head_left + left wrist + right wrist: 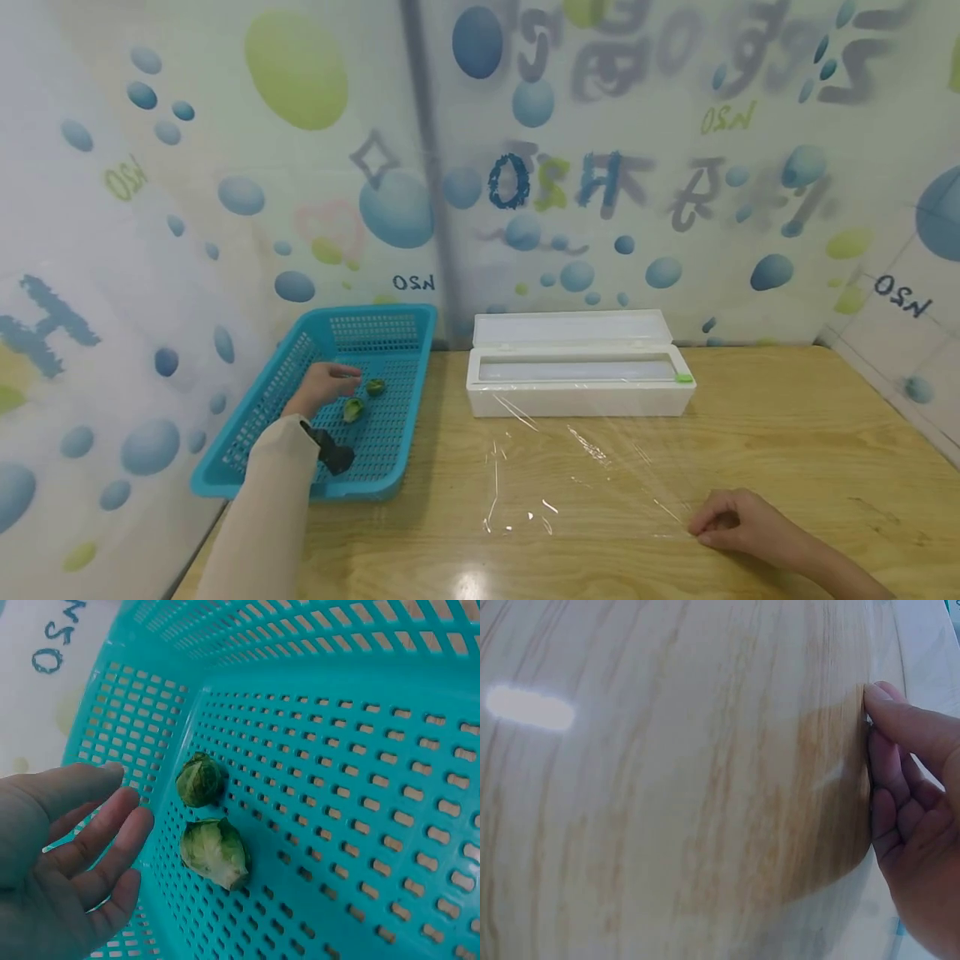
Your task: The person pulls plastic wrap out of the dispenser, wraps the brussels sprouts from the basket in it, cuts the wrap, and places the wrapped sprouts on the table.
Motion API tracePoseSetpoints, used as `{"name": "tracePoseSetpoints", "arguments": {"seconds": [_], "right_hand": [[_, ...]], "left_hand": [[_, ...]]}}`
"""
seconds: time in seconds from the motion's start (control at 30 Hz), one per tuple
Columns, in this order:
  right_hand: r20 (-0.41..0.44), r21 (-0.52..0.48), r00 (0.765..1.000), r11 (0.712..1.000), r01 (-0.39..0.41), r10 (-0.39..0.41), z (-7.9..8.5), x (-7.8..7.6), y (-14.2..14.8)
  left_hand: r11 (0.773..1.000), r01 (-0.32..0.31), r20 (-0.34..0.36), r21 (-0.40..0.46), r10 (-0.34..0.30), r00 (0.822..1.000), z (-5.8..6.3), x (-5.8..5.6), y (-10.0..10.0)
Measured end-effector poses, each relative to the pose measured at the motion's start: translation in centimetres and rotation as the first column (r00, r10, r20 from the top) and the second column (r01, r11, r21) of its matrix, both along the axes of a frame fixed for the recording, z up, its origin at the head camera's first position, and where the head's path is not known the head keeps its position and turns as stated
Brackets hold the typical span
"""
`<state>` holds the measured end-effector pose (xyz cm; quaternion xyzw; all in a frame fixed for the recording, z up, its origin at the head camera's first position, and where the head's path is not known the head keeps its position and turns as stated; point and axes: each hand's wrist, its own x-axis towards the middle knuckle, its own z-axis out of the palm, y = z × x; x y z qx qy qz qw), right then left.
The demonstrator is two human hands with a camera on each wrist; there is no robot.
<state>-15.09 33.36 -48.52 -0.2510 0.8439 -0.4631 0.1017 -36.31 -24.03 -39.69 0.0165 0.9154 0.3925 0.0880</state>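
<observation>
My left hand (326, 387) is inside the blue plastic basket (411, 417), its fingers loosely bent and holding nothing. Close by on the basket floor lie two Brussels sprouts: a paler one (215, 853) with its cut end showing, and a darker, rounder one (199, 780). At the right, my right hand (738, 525) pinches a corner of clear cling film (592, 475) between thumb and forefinger. The film stretches from the white cling film dispenser (577, 402) over the wooden table toward that hand. In the right wrist view, thumb and forefinger meet and the film is hard to make out.
The dispenser's lid (573, 327) stands raised against the back, and a green slider (683, 378) sits at its right end. A patterned curtain (600, 167) hangs behind the wooden table (787, 417). The basket's raised walls surround my left hand.
</observation>
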Motion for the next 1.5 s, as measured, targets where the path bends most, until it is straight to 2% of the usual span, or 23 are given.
{"name": "tracePoseSetpoints", "arguments": {"seconds": [0.17,0.43,0.57,0.8,1.0,1.3,1.5], "right_hand": [[-0.017,-0.033,1.000,0.999,-0.015,0.014,0.3,0.1,-0.2],[-0.009,-0.056,1.000,0.998,-0.021,0.020,0.3,0.3,-0.3],[0.002,-0.051,1.000,0.999,-0.013,0.014,0.3,0.3,-0.2],[0.001,-0.046,1.000,0.999,-0.006,0.006,0.1,0.3,-0.1],[-0.006,-0.047,1.000,0.999,0.000,0.000,0.2,0.4,-0.2],[-0.014,-0.051,1.000,0.999,0.004,-0.004,0.0,0.4,-0.1],[-0.010,-0.041,1.000,0.999,0.006,-0.006,0.0,0.3,-0.1]], "left_hand": [[0.998,0.025,0.010,-0.066,-0.024,1.000,-0.5,-0.2,-0.6],[0.992,-0.013,0.068,-0.123,0.021,0.997,-1.0,-0.3,-1.0],[0.990,0.021,0.104,-0.137,-0.007,0.995,-1.3,-0.4,-1.2],[0.987,0.063,0.138,-0.145,-0.043,0.990,-1.7,-0.5,-1.3],[0.986,0.052,0.155,-0.160,-0.027,0.988,-1.8,-0.3,-1.4],[0.990,0.049,0.171,-0.131,-0.027,0.985,-2.0,-0.3,-1.3],[0.988,0.063,0.151,-0.143,-0.041,0.988,-2.1,-0.3,-1.4]]}}
